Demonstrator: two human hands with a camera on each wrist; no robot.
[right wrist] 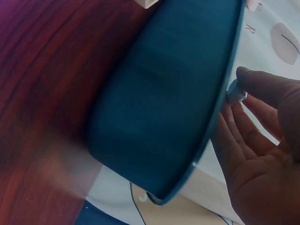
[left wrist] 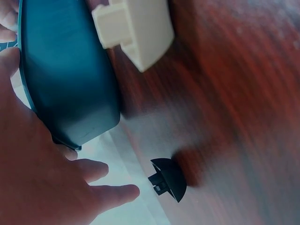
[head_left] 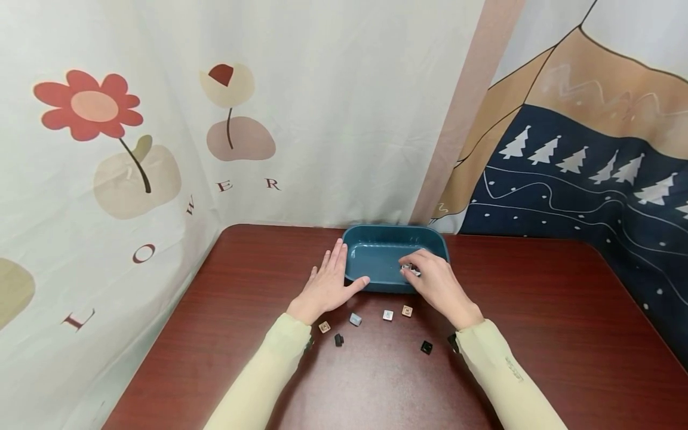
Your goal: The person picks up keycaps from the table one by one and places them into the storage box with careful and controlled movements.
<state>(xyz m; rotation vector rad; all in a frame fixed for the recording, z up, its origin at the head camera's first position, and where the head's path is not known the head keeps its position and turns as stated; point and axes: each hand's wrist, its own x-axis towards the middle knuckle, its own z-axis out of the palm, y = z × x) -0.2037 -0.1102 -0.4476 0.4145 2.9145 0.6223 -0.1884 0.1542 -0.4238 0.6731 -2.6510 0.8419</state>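
A blue-green tray [head_left: 376, 286] stands at the back of the table. My left hand [head_left: 329, 283] rests against its left end, fingers straight and thumb spread along the front rim. Over the right part of the tray, my right hand [head_left: 435, 279] pinches a small pale keycap [right wrist: 236, 92] between thumb and fingers. In front of the tray lie a white keycap [head_left: 388, 315], a light blue keycap [head_left: 355, 319], two tan keycaps [head_left: 407, 310] and two black keycaps [head_left: 426, 347]. The left wrist view shows a black keycap [left wrist: 169, 179] with its stem visible.
The dark red wooden table [head_left: 537, 298] reaches to a white printed curtain [head_left: 333, 119] behind. A navy cloth with tree shapes [head_left: 580, 179] hangs at the right. Both forearms in pale sleeves [head_left: 258, 376] pass either side of the loose keycaps.
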